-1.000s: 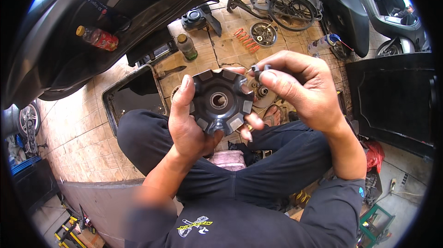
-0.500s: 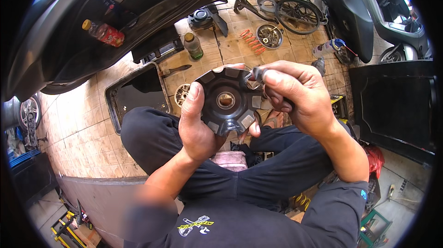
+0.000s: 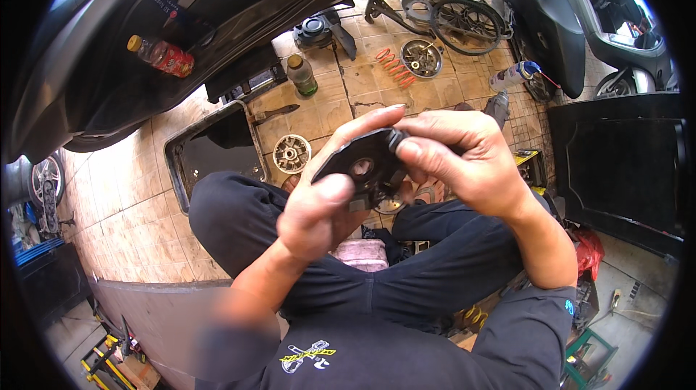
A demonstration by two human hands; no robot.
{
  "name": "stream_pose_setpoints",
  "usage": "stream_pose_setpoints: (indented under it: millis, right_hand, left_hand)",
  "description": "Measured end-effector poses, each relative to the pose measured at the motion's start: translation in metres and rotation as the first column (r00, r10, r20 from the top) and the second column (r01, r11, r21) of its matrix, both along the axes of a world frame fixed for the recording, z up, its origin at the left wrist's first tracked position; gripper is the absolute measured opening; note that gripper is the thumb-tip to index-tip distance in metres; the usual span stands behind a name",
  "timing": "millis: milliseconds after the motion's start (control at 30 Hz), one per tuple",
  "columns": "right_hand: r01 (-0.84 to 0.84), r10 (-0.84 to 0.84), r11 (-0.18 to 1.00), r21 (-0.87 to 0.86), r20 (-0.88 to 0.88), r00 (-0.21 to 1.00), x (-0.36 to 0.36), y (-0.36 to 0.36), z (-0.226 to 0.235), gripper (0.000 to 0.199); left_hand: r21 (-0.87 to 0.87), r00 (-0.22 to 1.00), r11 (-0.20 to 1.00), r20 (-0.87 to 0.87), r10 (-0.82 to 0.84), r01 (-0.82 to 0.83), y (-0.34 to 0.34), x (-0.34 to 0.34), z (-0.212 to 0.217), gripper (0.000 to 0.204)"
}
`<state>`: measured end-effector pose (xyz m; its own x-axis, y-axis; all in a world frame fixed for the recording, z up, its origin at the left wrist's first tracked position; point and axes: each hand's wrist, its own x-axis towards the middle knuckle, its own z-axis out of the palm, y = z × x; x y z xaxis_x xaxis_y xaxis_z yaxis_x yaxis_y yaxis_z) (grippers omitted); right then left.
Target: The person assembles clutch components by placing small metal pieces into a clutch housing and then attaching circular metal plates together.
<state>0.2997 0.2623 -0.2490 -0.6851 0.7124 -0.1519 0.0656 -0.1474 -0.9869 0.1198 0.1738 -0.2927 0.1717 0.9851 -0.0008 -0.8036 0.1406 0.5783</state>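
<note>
One black plate, round-holed — left grip clasping it, right grip pinching a small dark piece

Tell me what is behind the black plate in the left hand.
Behind the black plate, the left hand has a finger along its far edge, and part of a round metal piece shows below it. Anything directly behind the plate is covered.

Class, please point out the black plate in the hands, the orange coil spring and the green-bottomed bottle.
Black plate [image 3: 378, 161], head view: dark face, right of its central hole.
Orange coil spring [image 3: 395, 69], head view: middle coils.
Green-bottomed bottle [image 3: 304, 79], head view: middle of its body.
</note>
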Motion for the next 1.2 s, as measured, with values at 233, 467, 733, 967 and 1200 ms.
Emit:
stream_pose_setpoints:
  millis: [233, 467, 733, 967, 1200]
  right_hand:
    - [0.025, -0.032, 0.996, 0.084, 0.093, 0.995, 0.006, 0.008, -0.001, 0.032]
    - [0.087, -0.095, 0.985, -0.148, -0.048, 0.994, 0.013, 0.015, 0.011, 0.032]
    - [0.051, -0.055, 0.993, 0.107, 0.040, 0.998, 0.015, 0.012, 0.013, 0.025]
    - [0.038, -0.033, 0.998, 0.055, -0.075, 0.997, 0.013, 0.011, 0.020, 0.028]
    - [0.053, -0.037, 0.991, 0.120, -0.132, 0.991, 0.019, 0.010, 0.013, 0.027]
  left_hand:
    - [-0.170, 0.951, 0.983, 0.309, -0.019, 0.075, 0.005, -0.001, -0.003, 0.077]
    - [-0.250, 0.954, 0.967, 0.275, 0.118, -0.047, 0.009, -0.007, 0.002, 0.063]
    - [0.026, 0.969, 0.999, 0.247, -0.032, 0.026, 0.007, -0.012, -0.021, 0.057]
    - [0.027, 0.958, 0.999, -0.282, 0.051, -0.046, 0.003, -0.006, -0.005, 0.091]
    - [-0.035, 0.964, 0.996, -0.251, -0.085, 0.078, 0.003, -0.005, -0.011, 0.079]
